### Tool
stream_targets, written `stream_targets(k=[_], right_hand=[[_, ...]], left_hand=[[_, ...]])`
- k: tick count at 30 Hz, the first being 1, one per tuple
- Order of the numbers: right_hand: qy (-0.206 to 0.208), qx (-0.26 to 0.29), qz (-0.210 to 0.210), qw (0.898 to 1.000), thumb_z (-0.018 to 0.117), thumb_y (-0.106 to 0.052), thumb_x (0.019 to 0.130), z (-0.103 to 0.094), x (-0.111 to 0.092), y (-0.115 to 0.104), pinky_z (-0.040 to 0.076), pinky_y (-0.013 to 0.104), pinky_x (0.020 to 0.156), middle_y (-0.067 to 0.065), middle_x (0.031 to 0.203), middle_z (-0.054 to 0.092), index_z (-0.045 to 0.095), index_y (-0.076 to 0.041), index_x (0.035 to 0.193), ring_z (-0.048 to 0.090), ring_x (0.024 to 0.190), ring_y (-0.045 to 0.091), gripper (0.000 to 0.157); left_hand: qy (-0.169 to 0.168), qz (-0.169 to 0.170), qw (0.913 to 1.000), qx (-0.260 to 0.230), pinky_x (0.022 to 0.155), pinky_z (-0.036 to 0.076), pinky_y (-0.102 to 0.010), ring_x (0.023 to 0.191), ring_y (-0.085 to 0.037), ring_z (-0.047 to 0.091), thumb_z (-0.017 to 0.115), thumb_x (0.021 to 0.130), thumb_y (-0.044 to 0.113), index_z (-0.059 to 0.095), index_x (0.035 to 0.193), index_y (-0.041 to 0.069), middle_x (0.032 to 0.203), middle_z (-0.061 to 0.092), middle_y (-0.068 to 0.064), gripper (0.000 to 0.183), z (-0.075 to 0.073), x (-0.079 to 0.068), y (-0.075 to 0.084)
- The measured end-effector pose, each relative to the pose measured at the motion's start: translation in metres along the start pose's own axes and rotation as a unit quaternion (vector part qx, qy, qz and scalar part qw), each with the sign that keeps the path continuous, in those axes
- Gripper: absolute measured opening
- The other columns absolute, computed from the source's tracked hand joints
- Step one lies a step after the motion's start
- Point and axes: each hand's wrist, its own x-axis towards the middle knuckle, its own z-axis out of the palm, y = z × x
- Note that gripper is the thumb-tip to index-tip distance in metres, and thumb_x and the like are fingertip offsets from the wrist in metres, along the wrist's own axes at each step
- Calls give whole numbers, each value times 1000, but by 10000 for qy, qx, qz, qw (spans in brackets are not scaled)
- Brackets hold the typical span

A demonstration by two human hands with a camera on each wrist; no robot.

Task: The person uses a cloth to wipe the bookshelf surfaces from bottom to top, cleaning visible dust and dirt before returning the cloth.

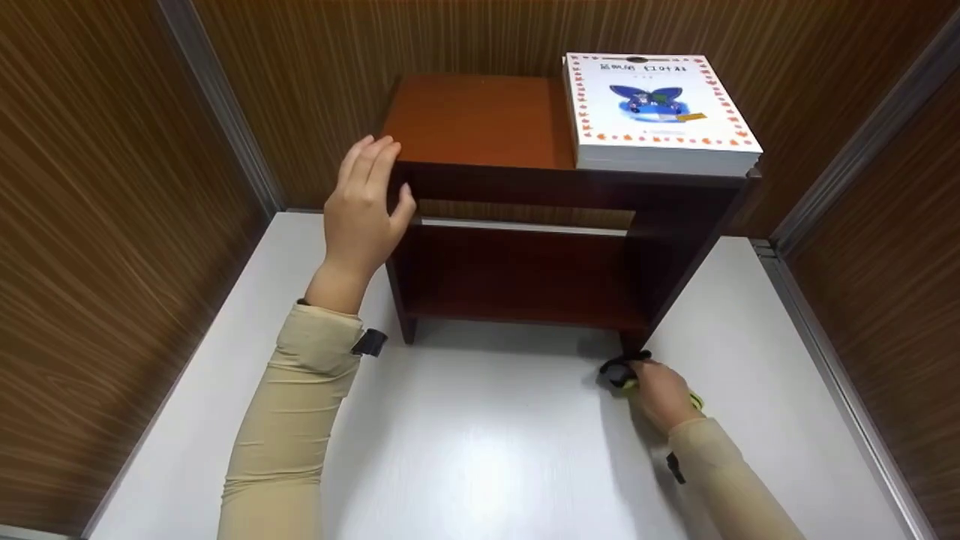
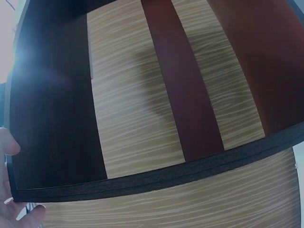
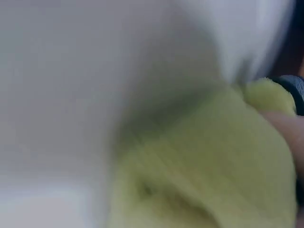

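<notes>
A small dark reddish-brown wooden shelf [image 1: 487,124] stands at the back of the white table. My left hand [image 1: 364,206] grips its upper left front corner, fingertips over the top edge and thumb at the front. The left wrist view shows the shelf's dark frame [image 2: 156,178] with the fingers [image 2: 8,142] at its corner. Low by the shelf's right front leg, my right hand [image 1: 661,394] holds a soft yellow-green and black cloth-like thing [image 3: 213,156]. Its exact kind is unclear, as the right wrist view is blurred and the hand covers much of it.
A thick white book or stack of books [image 1: 667,112] with a butterfly cover lies on the right part of the shelf top. Wood-grain walls [image 1: 112,225] with metal corner posts surround the white table [image 1: 480,427] on the left, back and right.
</notes>
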Motion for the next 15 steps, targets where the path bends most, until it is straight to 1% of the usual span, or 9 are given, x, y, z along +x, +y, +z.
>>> stream_targets(k=[3,4,6,7,9,10,11,13,15], right_hand=[[-239,82,-240,9994,65,2,73,3,-1,-18,49,48,62,13,76,64,63,-8,83,62,71,35,14],[-322,145,-479,9982,67,0,73,4,0,-28,50,46,63,11,78,65,64,-9,84,63,73,32,15],[-459,185,-1179,9918,70,-2,73,5,4,-50,51,42,68,7,85,67,66,-11,90,64,79,28,20],[-512,162,-1612,9855,70,-2,72,6,6,-62,51,41,72,6,90,67,67,-10,94,64,84,27,24],[-485,68,-2474,9677,69,3,71,11,12,-83,49,39,82,7,104,67,67,-9,104,62,94,26,35],[-388,-39,-2818,9587,68,6,69,14,14,-92,48,39,85,8,110,65,67,-9,108,61,100,27,42],[-299,-126,-3051,9518,67,9,69,18,17,-100,46,39,89,8,116,63,65,-8,113,58,105,28,48],[-263,-281,-3294,9434,68,10,70,26,20,-111,43,41,94,9,125,58,61,-9,122,54,113,29,56],[-505,-427,-3274,9426,71,4,73,35,21,-117,41,45,95,9,131,53,55,-9,130,50,118,30,60]], left_hand=[[-44,-6,10000,-14,95,43,-34,127,-23,40,54,88,15,55,124,0,128,53,-11,40,1,-1,1],[-37,-16,10000,-19,96,42,-34,127,-23,39,55,88,15,55,124,0,128,53,-11,40,1,-2,1],[3,-45,10000,-29,96,42,-34,127,-24,40,56,87,14,55,124,0,128,54,-11,40,1,-2,2],[23,-62,10000,-36,96,42,-34,127,-24,40,56,87,14,55,124,0,127,54,-11,40,0,-2,2],[46,-85,9999,-50,95,43,-34,127,-24,40,56,87,14,55,124,0,127,54,-11,40,0,-2,2],[43,-90,9999,-40,95,43,-34,127,-24,40,56,87,14,55,124,0,127,54,-11,39,0,-2,2],[32,-85,10000,-33,95,43,-34,127,-24,40,55,87,14,55,124,0,128,54,-11,40,0,-2,2],[-12,-88,10000,-33,96,42,-34,127,-24,40,55,88,16,55,125,0,128,53,-11,40,1,-2,3],[-47,-101,9999,-27,98,41,-33,128,-24,39,54,89,17,54,126,0,129,53,-11,40,2,-2,3]])
